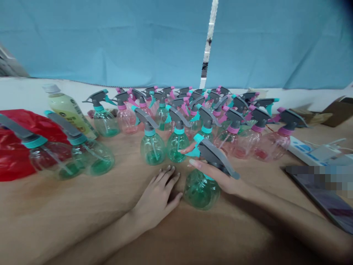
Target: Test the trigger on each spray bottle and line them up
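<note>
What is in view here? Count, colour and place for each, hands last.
Held bottle: one, green with teal-and-grey sprayer, right of centre
Left bottles: two, green, left side
Grouped bottles: many, overlapping, green or pink, centre to back
Tall bottle: one, yellowish, pale cap, back left
Red plastic: one, red, far left
Power strip: one, white and blue, right
Dark panel: one, dark, partly pixelated, right edge
Box: one, brown, back right
Cloth: count unclear, blue, across the back
Pale band: one, whitish, top centre
Table: one, brown, beneath
Left hand: one, flat on the table
Right hand: one, gripping the held bottle
</note>
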Action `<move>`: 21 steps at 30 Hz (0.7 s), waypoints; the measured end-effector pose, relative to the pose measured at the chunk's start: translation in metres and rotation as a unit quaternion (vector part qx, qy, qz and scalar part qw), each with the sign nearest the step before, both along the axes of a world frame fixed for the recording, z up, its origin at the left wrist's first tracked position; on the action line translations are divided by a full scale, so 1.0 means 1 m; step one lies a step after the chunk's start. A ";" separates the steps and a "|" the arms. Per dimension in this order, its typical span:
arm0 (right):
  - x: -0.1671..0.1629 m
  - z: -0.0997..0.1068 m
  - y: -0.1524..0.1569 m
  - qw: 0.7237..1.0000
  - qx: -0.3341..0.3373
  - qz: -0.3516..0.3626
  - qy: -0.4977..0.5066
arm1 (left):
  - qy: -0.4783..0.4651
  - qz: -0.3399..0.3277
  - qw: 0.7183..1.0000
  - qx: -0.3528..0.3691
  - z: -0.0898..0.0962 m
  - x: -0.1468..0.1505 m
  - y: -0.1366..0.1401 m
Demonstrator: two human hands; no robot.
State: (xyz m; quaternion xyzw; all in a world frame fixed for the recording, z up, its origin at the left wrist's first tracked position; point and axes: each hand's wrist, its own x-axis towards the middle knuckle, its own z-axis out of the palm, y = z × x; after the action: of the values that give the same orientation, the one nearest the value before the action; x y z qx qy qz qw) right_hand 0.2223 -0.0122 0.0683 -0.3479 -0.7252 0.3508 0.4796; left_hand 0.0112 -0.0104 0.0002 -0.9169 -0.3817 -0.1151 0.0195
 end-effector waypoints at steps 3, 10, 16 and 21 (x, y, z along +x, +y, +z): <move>0.001 0.000 0.002 1.000 -0.016 0.007 0.000 | 0.003 -0.001 1.000 0.004 0.000 0.000 0.000; 0.003 -0.001 0.005 1.000 0.004 0.019 0.014 | -0.014 0.001 1.000 0.002 0.001 0.000 -0.001; 0.004 0.003 0.005 0.999 0.029 0.022 -0.019 | -0.021 -0.003 1.000 -0.003 0.000 0.000 0.000; 0.005 0.004 0.004 0.999 0.032 -0.001 -0.031 | -0.016 -0.001 1.000 0.002 -0.001 0.000 0.000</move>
State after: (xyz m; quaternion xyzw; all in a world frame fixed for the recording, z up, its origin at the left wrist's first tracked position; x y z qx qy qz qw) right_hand 0.2276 -0.0078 0.0722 -0.3439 -0.7501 0.3161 0.4683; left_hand 0.0109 -0.0105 -0.0007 -0.9153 -0.3808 -0.1304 0.0152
